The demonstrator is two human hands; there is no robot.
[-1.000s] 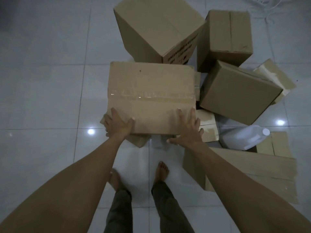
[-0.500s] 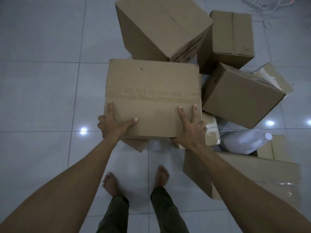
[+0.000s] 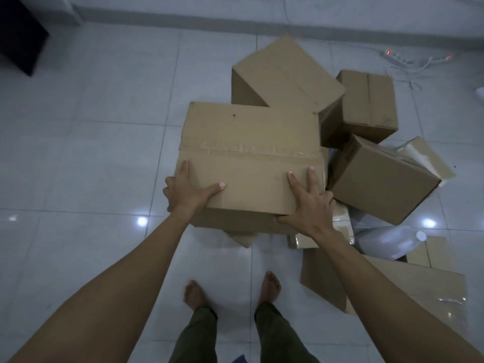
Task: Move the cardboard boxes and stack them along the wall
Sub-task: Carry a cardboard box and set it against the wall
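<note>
Left hand [image 3: 187, 191] and right hand [image 3: 310, 205], fingers spread flat and thumbs hooked over the near corners, clamp the taped box [image 3: 251, 163] from both sides, evidently to carry it level, clear of the floor, with the box pile [image 3: 366, 158] at 2 o'clock and the wall [image 3: 262, 6] at 12.

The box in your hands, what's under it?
Under the held box, cardboard scraps poke out above the floor tiles. Anything further beneath is hidden. Both hands grip it.
</note>
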